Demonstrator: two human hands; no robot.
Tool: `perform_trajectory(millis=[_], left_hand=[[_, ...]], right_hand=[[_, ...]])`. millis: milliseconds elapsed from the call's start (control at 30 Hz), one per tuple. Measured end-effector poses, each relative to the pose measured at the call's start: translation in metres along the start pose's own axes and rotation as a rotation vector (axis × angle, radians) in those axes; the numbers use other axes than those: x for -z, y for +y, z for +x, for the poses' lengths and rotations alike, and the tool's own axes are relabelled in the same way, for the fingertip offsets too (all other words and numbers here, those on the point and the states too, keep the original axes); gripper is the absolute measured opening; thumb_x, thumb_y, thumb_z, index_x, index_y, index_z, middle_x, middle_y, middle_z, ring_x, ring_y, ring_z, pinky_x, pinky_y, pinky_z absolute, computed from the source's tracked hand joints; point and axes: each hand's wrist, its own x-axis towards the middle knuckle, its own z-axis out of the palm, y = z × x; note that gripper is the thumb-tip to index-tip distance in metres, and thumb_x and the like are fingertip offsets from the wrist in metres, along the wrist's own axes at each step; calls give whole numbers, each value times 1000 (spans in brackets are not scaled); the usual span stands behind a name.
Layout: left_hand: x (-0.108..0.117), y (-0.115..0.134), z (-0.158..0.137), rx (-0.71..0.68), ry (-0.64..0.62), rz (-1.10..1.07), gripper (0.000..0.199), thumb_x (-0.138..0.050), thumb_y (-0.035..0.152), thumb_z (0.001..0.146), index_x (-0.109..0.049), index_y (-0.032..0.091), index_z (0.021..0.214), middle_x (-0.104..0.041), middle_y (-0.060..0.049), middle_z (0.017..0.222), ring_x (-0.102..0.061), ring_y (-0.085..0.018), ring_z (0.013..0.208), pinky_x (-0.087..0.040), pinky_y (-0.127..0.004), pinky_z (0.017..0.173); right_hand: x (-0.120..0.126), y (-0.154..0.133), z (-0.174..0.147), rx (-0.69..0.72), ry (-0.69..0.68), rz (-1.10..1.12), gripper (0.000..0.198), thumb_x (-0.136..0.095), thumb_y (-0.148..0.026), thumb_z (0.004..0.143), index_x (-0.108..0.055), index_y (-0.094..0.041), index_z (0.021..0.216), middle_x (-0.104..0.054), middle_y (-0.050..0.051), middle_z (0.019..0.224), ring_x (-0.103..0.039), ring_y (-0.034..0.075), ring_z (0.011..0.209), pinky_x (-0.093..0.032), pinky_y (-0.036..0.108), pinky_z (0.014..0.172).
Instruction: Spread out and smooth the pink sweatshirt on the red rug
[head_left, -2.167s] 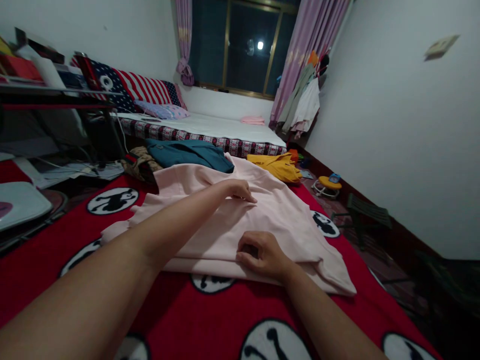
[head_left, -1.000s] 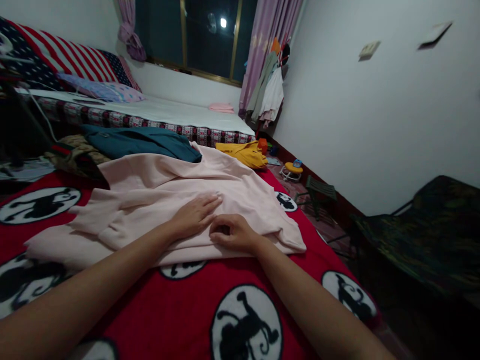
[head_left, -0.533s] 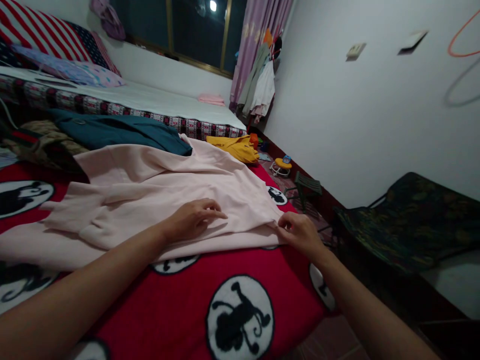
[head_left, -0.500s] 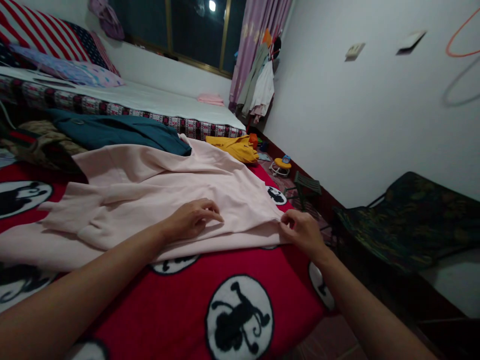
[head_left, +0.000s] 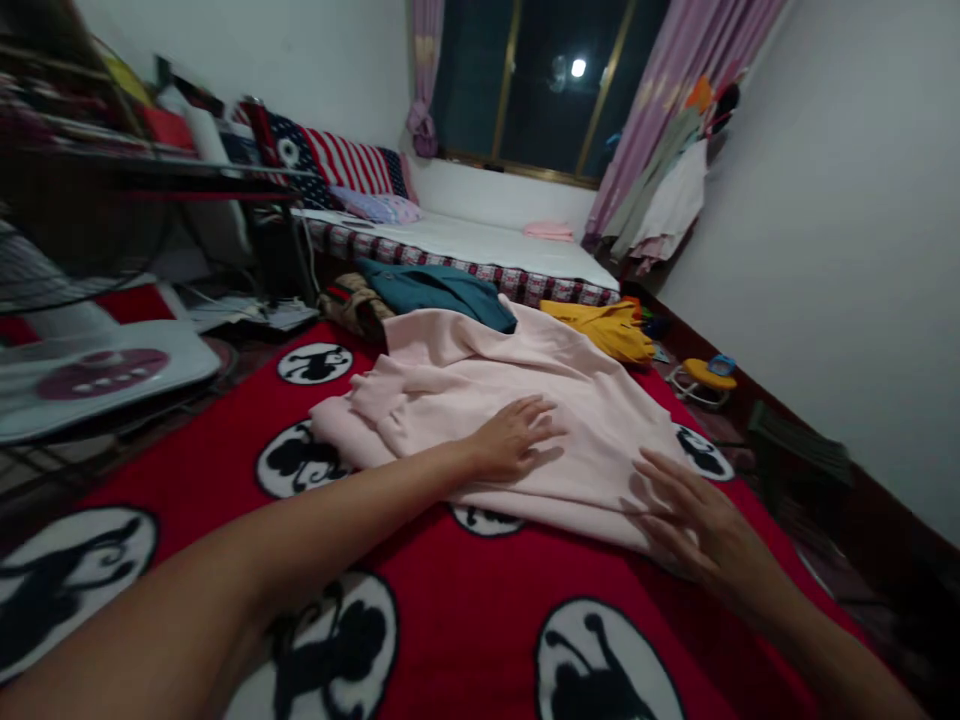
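A pale pink long-sleeved garment (head_left: 577,400) lies spread, with some creases, on a red blanket (head_left: 465,610) patterned with black-and-white round figures. My left hand (head_left: 517,437) rests on or just over the middle of the garment, its fingers spread. At the garment's near right edge is my right hand (head_left: 686,510), fingers apart and holding nothing; whether it touches the cloth I cannot tell. One sleeve with a gathered cuff (head_left: 379,390) lies folded on the left side of the garment.
Beyond the garment lie a teal garment (head_left: 442,292), a yellow garment (head_left: 600,328) and a tan bundle (head_left: 356,303). Farther back stands a bed with a white top (head_left: 465,240). A fan (head_left: 105,370) is at left, a small yellow stool (head_left: 705,375) at right.
My right hand has let go of the garment's edge and its fingers have spread. My left hand's fingers have opened out over the cloth. The view has swung left.
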Motion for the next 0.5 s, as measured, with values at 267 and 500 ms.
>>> perform_trajectory(millis=[267,500], left_hand=[[78,-50,-92,436,-136,329,68,-45,56,91,-34,20,147,-15,-16,159,-8,-31,147,-10,-53,116],[103,-76,-111,655,-369,261,67,-36,54,94,-26,21,151,-9,-16,160,-11,-33,146,-15,-52,115]], right_hand=[[-47,25,-7,-46,-132,-120,55,-35,-54,93,-37,-36,146,-34,4,153,-32,34,140,-35,64,105],[-38,26,1,49,-202,7,66,-47,-58,87,-32,-37,148,-34,4,153,-34,33,139,-39,57,105]])
